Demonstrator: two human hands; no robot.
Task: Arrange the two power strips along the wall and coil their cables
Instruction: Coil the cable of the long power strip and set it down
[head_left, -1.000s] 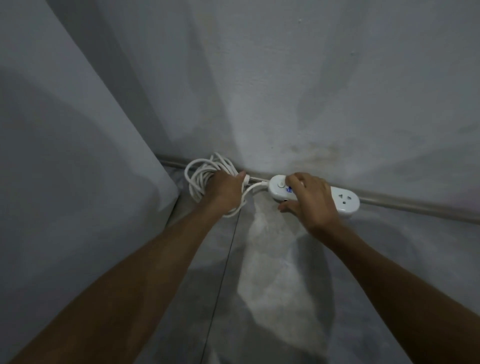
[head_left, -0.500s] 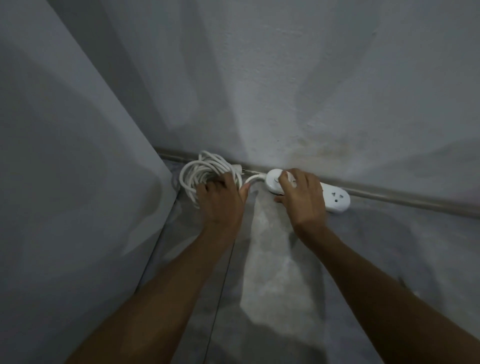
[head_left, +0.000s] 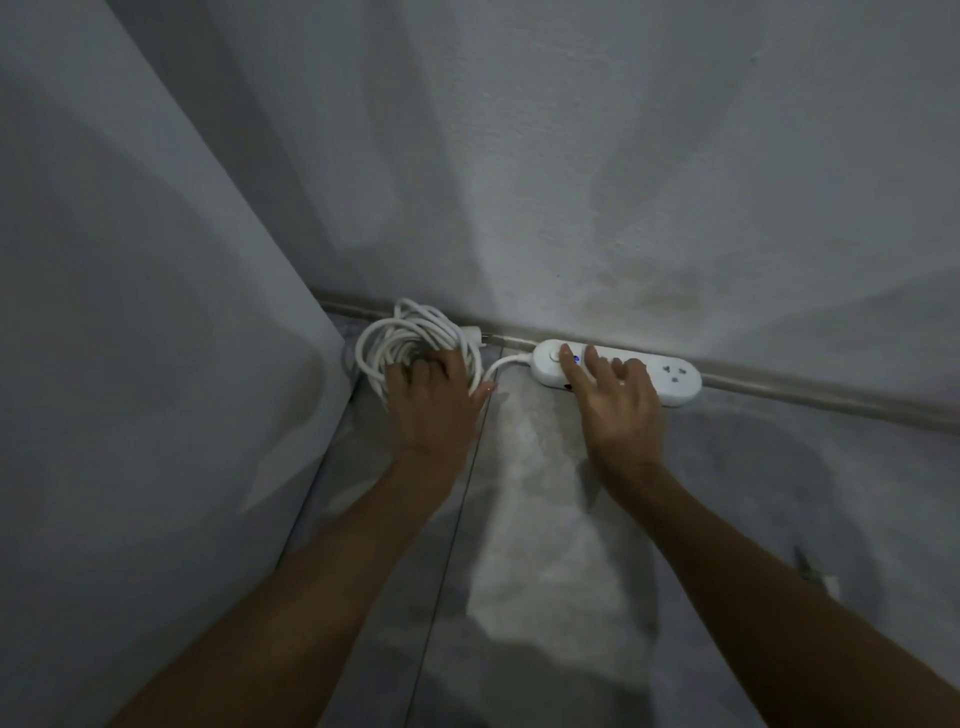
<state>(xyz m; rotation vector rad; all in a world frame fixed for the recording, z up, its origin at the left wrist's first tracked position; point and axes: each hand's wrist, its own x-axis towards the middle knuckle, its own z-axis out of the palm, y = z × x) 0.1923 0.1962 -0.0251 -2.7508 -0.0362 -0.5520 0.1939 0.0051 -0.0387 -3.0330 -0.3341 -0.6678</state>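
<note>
One white power strip (head_left: 675, 376) lies on the grey floor, flat against the foot of the wall, with a small blue light lit near its round switch end. Its white cable runs left into a coiled cable bundle (head_left: 395, 332) in the corner. My left hand (head_left: 434, 405) rests on top of the coil with fingers spread and the thumb touching the cable. My right hand (head_left: 621, 410) hovers over the middle of the strip, fingers apart, fingertips at or just above its top. A second strip is not in view.
A grey wall (head_left: 571, 182) runs behind the strip, with a skirting ledge (head_left: 831, 402) along its foot. A flat grey panel (head_left: 130, 364) closes off the left side and forms the corner. A small pale object (head_left: 818, 574) lies on the floor at right.
My right hand has let go of the strip's switch end and spread its fingers. My left hand has gone from gripping the coil to lying on top of it. The strip now sits against the wall.
</note>
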